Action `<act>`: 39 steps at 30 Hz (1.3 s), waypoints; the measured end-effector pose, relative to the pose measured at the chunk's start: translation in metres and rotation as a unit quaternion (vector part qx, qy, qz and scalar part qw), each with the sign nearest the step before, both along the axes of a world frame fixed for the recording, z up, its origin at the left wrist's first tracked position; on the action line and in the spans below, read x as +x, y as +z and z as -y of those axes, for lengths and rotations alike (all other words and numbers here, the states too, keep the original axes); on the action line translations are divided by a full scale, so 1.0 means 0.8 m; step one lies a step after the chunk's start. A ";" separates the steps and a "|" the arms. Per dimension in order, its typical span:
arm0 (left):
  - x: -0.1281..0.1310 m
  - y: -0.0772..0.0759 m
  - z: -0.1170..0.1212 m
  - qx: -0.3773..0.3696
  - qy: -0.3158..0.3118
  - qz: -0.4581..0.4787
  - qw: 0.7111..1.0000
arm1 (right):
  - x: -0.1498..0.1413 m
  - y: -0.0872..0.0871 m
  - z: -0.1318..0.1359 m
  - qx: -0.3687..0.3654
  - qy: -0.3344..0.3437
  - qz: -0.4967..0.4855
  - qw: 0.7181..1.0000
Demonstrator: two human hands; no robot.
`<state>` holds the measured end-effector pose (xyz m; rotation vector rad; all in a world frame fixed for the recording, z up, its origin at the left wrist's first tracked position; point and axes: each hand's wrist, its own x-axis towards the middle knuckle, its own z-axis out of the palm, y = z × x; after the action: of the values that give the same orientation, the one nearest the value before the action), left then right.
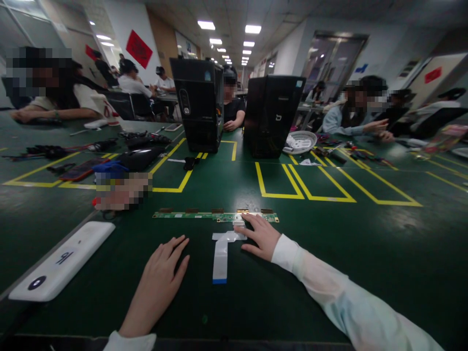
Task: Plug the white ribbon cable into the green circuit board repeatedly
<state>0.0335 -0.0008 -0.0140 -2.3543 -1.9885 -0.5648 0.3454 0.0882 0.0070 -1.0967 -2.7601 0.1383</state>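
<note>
A long, narrow green circuit board (197, 215) lies across the table in front of me. From a white connector (239, 219) on its lower edge, a white flat ribbon cable (220, 258) runs toward me, folded to one side and ending in a blue tip. My right hand (261, 235) rests with fingers spread, its fingertips touching the board and the connector area. It grips nothing that I can see. My left hand (164, 265) lies on the green table, left of the cable and apart from it, with fingers stretched out and nothing in them.
Two black computer towers (199, 107) (274, 117) stand at the back. A white device (62, 263) lies at left, near a blurred object (124, 191). Behind these are dark cables (54, 151), a white basket (302, 141) and yellow tape outlines (281, 196). Several people sit around.
</note>
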 end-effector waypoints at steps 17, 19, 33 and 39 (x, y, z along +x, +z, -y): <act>-0.002 -0.007 0.000 0.008 -0.014 -0.010 1.000 | 0.198 -0.024 0.072 0.058 -0.075 -0.010 0.995; -0.003 -0.007 0.000 0.010 -0.016 -0.013 1.000 | 0.225 -0.028 0.087 0.069 -0.098 -0.012 0.993; 0.001 -0.004 0.000 0.037 -0.025 -0.025 0.999 | 0.324 -0.053 0.156 0.156 -0.303 0.064 0.938; 0.001 -0.004 -0.001 0.035 -0.027 -0.024 0.999 | 0.305 -0.064 0.155 0.175 -0.404 0.116 0.890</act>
<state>0.0343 0.0001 -0.0168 -2.3636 -1.8598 -0.5639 0.5895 -0.0362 -0.0439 -2.1061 -2.1090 -0.5990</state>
